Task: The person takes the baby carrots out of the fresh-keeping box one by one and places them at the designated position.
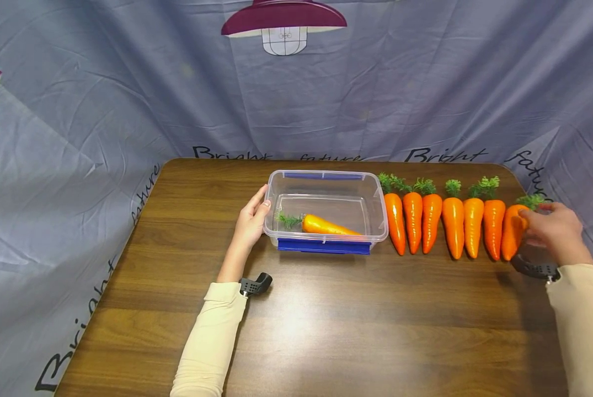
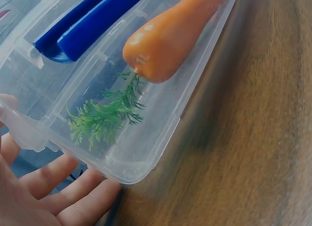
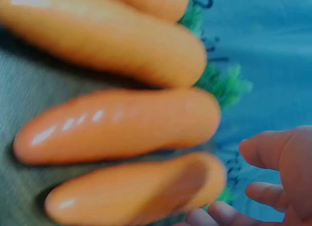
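A clear plastic box with blue side latches sits at the middle of the table, and one orange carrot with a green leafy top lies inside it. My left hand rests against the box's left wall, thumb at the rim and fingers extended along the outside. At the far right, my right hand reaches over the upper end of the last carrot in a row. In the right wrist view its thumb and fingers are spread apart, with fingertips right at that carrot's top.
Several more carrots lie side by side right of the box, tips toward me and green tops toward the back. The brown wooden table ends at a grey printed curtain behind. A black wrist camera is on each forearm.
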Demonstrator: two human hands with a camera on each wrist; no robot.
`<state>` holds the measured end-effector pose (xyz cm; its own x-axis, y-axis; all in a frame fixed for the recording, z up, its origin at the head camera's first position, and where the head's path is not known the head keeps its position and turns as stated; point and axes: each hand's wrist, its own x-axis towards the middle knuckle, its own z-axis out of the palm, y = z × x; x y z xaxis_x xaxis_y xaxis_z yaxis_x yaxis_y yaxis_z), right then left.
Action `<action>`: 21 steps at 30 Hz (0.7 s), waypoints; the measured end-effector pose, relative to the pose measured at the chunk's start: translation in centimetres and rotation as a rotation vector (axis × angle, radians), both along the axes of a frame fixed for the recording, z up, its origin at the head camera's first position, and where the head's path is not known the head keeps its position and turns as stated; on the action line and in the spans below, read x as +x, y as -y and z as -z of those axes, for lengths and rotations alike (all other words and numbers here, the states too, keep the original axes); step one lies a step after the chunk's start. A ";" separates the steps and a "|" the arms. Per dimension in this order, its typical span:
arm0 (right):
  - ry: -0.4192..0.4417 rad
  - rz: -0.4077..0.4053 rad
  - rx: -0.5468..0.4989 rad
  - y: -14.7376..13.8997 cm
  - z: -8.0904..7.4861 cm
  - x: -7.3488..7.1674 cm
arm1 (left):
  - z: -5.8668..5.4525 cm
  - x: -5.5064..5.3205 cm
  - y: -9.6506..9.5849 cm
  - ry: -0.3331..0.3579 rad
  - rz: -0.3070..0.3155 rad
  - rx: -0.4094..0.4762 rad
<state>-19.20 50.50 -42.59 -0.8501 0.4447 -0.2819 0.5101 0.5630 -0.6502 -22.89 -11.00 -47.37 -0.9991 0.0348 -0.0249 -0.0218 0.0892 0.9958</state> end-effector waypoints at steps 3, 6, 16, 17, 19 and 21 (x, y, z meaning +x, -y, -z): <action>-0.005 -0.050 0.125 1.2 -1.2 -0.3 | 0.0 0.0 0.0 -0.003 -0.002 0.004; -0.014 -0.137 0.223 3.2 -2.7 -0.8 | 0.1 -0.1 0.0 -0.001 -0.004 0.013; -0.102 -0.425 0.274 14.2 -6.7 -3.3 | 0.1 -0.1 0.2 0.007 0.001 0.015; -0.108 -0.452 0.276 15.5 -7.1 -3.5 | 0.1 -0.1 0.2 0.008 0.006 0.021; -0.121 -0.509 0.260 18.1 -7.5 -3.7 | 0.1 -0.1 0.2 0.013 0.013 0.034; -0.134 -0.565 0.244 20.8 -8.0 -3.9 | 0.0 -0.1 0.1 0.017 0.018 0.049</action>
<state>-23.10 29.75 -34.63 -0.9935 -0.0450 -0.1041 0.0141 0.8620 -0.5068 -23.01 -11.08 -47.39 -0.9977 0.0548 -0.0397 -0.0375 0.0410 0.9985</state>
